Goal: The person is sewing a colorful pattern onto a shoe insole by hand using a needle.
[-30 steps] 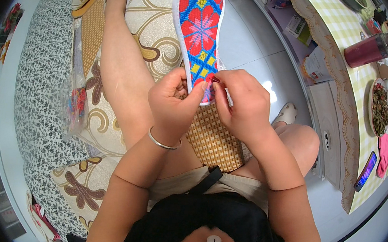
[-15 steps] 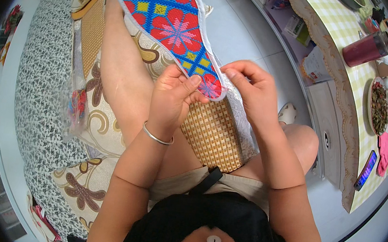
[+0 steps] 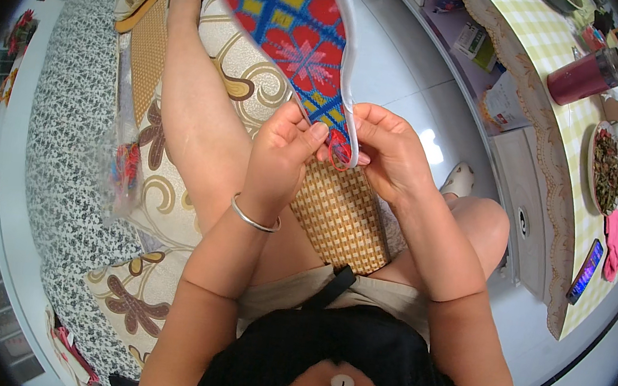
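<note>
Head view: the left hand [image 3: 283,149] is pinching the near end of a red, blue and yellow patterned fabric insole [image 3: 305,53], the right hand [image 3: 392,156] is gripping its white edge, both probably steadying it above a brown-and-cream woven mat [image 3: 344,219]

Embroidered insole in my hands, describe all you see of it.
The insole is long and curved, with red and pink flowers, blue bands and yellow squares that look stitched, and a white border. It slants leftward, its far end out of frame. Your left hand pinches its narrow near end; your right hand holds its right edge. A red loop, apparently thread, shows there.
</note>
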Motion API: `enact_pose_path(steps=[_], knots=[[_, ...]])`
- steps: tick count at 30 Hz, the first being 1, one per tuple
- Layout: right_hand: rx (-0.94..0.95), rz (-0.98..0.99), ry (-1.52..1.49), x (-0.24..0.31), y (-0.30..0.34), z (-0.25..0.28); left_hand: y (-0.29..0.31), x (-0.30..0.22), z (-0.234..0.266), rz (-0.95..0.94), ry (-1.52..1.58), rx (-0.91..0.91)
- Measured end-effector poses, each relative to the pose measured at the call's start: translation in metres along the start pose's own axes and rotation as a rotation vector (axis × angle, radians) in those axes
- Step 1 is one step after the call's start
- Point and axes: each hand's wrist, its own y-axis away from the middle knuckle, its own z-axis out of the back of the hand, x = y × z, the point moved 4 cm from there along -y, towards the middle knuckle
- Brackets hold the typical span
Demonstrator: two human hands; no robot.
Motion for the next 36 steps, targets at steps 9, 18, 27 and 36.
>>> enact_pose_path(steps=[9,18,27,36], knots=[[-0.044,0.031,-0.24,-0.016,-0.002,0.011,-0.004,0.002,-0.002,0.059,0.064,0.002],[-0.021,0.15,-0.15,-0.01,-0.003,0.009,-0.003,0.0,-0.006,0.038,0.147,0.042],[0.262,0.25,-0.268,0.034,0.007,0.005,-0.005,0.01,-0.002,0.176,0.502,0.167],[-0.175,0.759,0.922,0.036,0.039,-0.035,0.006,0.01,-0.02,0.386,0.768,0.202]])
